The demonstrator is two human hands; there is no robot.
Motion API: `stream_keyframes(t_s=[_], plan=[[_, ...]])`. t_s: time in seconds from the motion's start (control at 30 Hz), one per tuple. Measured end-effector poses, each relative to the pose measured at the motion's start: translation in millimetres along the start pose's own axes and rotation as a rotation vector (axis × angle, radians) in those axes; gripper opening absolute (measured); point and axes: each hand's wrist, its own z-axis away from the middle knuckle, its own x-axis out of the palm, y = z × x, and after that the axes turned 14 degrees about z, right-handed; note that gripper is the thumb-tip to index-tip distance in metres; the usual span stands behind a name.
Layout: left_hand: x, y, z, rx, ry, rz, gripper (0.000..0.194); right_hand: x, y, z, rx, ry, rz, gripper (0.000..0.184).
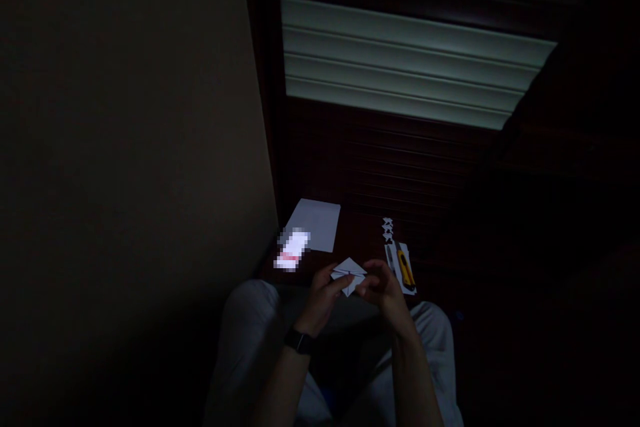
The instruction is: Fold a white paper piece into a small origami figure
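Between my two hands is a folded piece of white paper (349,267), diamond-shaped with creased flaps across its middle. My left hand (323,293) grips its left side, the thumb lying over the front. My right hand (384,287) pinches the right corner with bent fingers. The paper is held above my lap, at the near edge of a dark table. To the right of my right hand lies a yellow utility knife (406,268) on some white paper pieces (409,288).
Small folded paper shapes (388,229) stand in a row behind the knife. At the left are white sheets (320,223) and a bright, blurred-out phone-like screen (293,249). A wall (150,113) rises on the left, and dark slatted panels with a pale louvred section (410,63) stand behind.
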Motion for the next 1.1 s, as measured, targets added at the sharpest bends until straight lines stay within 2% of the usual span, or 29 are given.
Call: stream_keyframes(t_s=[0.2,0.33,0.47,0.63,0.7,0.9,1.1], plan=[[-1.3,4,0,-0.008,0.028,0.088,0.023,-8,-13,2,-0.03,-0.028,0.033,0.047],[-2.0,2,2,-0.08,-0.003,0.085,0.022,-11,-14,0,-0.046,0.035,0.087,0.036],[0.9,4,5,-0.129,-0.002,0.065,0.03,-10,-16,0,-0.096,-0.002,0.149,0.02],[0.7,7,6,-0.143,-0.062,0.02,0.035,-10,-18,2,-0.088,-0.016,0.153,0.018],[-2.3,6,6,-0.137,-0.079,0.001,0.034,-10,-16,3,-0.102,-0.032,0.151,0.015],[-7.2,4,6,-0.117,-0.031,-0.008,0.028,-12,-11,1,-0.116,-0.045,0.191,0.012],[-3.2,3,-1,0.02,-0.008,-0.273,0.027,-12,-9,0,-0.14,-0.043,0.263,0.012]])
